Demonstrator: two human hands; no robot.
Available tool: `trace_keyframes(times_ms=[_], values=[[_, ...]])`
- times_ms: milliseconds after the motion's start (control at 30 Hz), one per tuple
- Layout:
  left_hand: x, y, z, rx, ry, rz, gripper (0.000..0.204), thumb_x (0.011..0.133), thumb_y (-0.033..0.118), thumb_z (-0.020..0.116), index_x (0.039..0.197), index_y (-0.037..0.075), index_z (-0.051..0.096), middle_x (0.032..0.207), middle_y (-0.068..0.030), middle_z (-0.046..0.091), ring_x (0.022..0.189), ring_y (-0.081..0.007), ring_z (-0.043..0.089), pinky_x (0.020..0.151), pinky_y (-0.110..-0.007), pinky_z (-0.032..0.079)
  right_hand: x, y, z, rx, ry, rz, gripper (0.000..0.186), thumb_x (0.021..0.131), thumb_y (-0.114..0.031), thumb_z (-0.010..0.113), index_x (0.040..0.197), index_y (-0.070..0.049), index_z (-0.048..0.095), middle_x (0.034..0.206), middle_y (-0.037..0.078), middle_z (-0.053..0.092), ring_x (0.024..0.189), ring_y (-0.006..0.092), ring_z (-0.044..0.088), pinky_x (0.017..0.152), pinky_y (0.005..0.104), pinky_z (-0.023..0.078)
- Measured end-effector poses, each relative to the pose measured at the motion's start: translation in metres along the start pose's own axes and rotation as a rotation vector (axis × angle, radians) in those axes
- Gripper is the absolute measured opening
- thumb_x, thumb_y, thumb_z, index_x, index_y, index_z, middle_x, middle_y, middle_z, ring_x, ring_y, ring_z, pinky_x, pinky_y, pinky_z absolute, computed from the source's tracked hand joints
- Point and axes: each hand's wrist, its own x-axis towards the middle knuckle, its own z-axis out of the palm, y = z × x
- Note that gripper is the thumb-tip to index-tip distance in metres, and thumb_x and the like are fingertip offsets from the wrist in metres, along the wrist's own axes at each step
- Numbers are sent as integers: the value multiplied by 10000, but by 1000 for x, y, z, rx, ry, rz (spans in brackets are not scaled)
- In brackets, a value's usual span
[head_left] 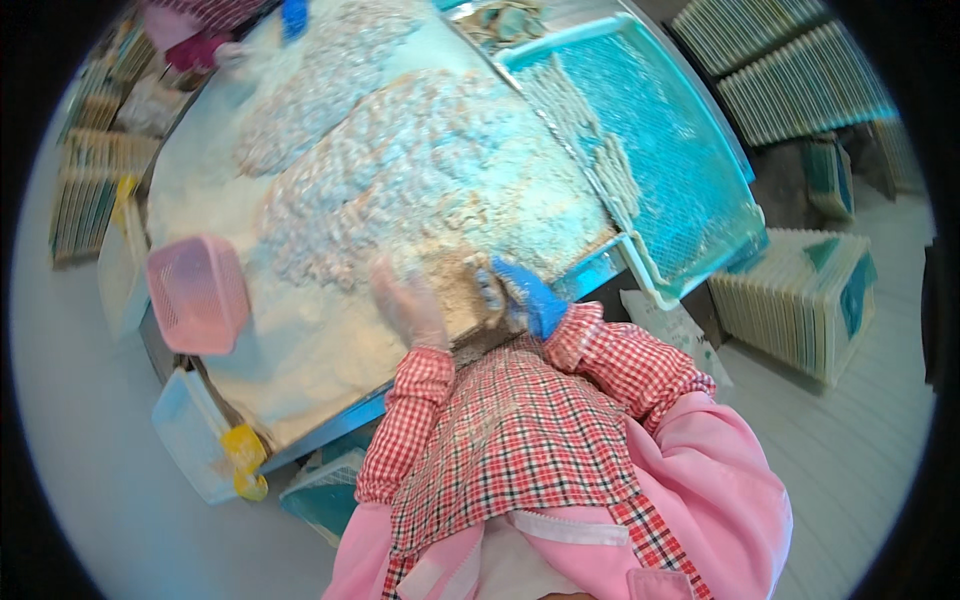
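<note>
My left hand (408, 303), in a pale, thin glove, is over the powder near the table's front edge, a little blurred. Its fingers look stretched out and apart, with nothing seen in them. To its right is my right hand (527, 298), in a blue glove with powder-dusted fingertips. Those fingers curl inward; what they hold, if anything, is hidden. Tan crumbs (455, 285) lie between the two hands. Beyond them spreads a large heap of lumpy, powder-coated pieces (350, 185), too blurred to name. White powder (310, 340) covers the tabletop around it.
A pink plastic basket (200, 300) stands on the left of the table. A turquoise mesh tray (690, 220), with rows of coated strips (615, 180), is on the right. Stacked trays (795, 305) stand on the floor. Another person's gloved hand (232, 55) shows at the far left.
</note>
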Motion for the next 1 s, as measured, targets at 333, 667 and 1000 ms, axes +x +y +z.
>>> trace_keyframes(times_ms=[333,667,1000], values=[[32,9,-15,-522,72,-832,359,936,212,489,1180,-47,539,1156,-154,591,1051,-268,557,948,-353,408,-128,-137,-220,-349,633,-341,489,988,-466,361,1277,-102,515,1151,52,570,936,113,540,776,291,487],[14,-23,-19,-526,-117,-465,322,919,186,510,1187,14,557,1089,-144,631,933,-283,619,842,-359,473,-146,-133,-294,-1368,551,-458,499,975,-433,400,1290,-66,525,1159,189,597,1083,298,564,904,385,434],[35,-88,-130,577,-623,-225,308,780,352,648,939,89,670,868,-167,658,819,-354,627,746,-459,490,-66,-97,-82,-1163,386,-776,390,944,-122,545,1329,-74,503,1179,133,592,991,145,594,825,286,491]])
